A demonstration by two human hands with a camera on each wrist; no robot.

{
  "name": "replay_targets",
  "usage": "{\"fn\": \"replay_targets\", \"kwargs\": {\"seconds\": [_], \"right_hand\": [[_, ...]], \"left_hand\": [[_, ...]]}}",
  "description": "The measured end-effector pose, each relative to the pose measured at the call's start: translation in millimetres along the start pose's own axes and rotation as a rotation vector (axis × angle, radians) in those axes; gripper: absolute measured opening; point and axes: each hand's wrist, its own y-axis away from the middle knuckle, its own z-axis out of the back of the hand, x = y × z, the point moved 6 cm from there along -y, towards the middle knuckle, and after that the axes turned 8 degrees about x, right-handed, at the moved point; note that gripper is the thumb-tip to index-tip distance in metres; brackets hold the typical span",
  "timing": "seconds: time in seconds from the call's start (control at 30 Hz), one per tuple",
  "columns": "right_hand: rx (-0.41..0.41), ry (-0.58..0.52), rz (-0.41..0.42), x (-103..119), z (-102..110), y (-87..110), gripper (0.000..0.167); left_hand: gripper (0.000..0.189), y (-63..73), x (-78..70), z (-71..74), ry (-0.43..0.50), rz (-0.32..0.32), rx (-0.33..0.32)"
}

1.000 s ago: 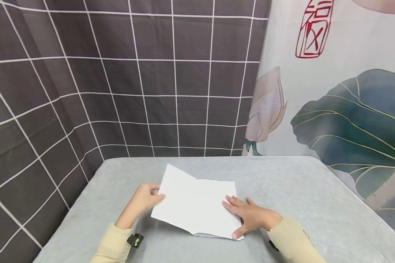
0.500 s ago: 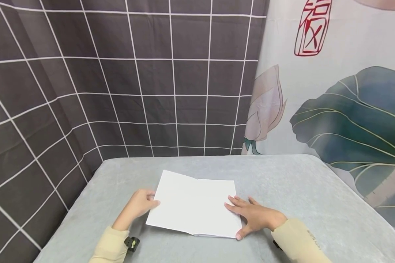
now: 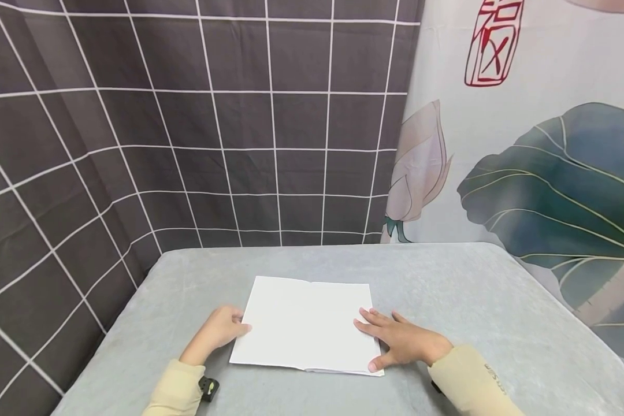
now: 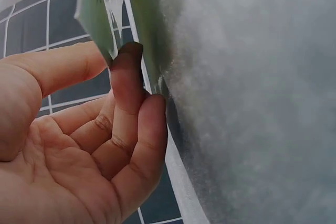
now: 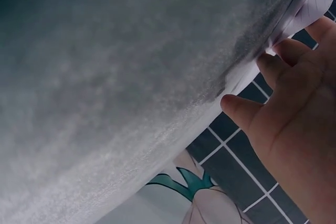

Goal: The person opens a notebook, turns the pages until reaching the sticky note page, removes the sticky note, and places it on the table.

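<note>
An open notebook (image 3: 307,326) with blank-looking white pages lies on the grey-covered table, its fold running through the middle. My left hand (image 3: 219,332) pinches the left edge of the notebook, thumb on top and fingers underneath. In the left wrist view, part of the notebook (image 4: 93,11) shows a green side between thumb and fingers. Spread fingers of my right hand (image 3: 403,341) rest on the right page near its outer edge. Faint lines run across the bit of page (image 5: 319,4) in the right wrist view.
The table (image 3: 489,312) has a soft grey cloth over it. Behind and to the left hangs a dark curtain (image 3: 301,121) with a white grid. At the right hangs a pale curtain (image 3: 447,231) with a lotus print.
The left side of the notebook has come down from a raised tilt to nearly flat, my left hand lowering with it and shifting slightly left. My right hand stays on the right page.
</note>
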Motion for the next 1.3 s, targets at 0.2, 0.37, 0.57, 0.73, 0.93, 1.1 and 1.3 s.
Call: {"fn": "replay_targets", "kwargs": {"seconds": [0.2,0.37,0.57,0.73,0.93,1.1,1.3], "right_hand": [[0.009,-0.02,-0.014,0,-1,-0.5,0.092],[0.007,-0.023,-0.018,-2,-2,-1.1,0.092],[0.0,-0.024,-0.012,-1,-2,-1.2,0.092],[-0.008,-0.025,-0.001,0,-1,-0.8,0.089],[-0.004,-0.043,0.003,0,0,0.0,0.089],[0.001,-0.057,-0.003,-2,-1,-0.1,0.089],[-0.006,-0.036,0.003,-3,-1,-0.6,0.089]], "left_hand": [[0.035,3.2,-3.0,-2.5,-0.032,0.002,-0.026],[0.03,8.9,-20.0,-4.2,-0.178,-0.069,-0.114],[0.032,16.8,-48.9,-2.7,-0.323,-0.233,-0.274],[0.025,25.4,-68.7,-0.1,-0.405,-0.355,-0.384],[0.017,40.2,-95.8,-2.2,-0.567,-0.489,-0.503],[0.015,50.7,-121.2,-15.4,-0.703,-0.638,-0.557],[0.018,63.4,-150.5,-32.5,-0.841,-0.69,-0.57]]}}
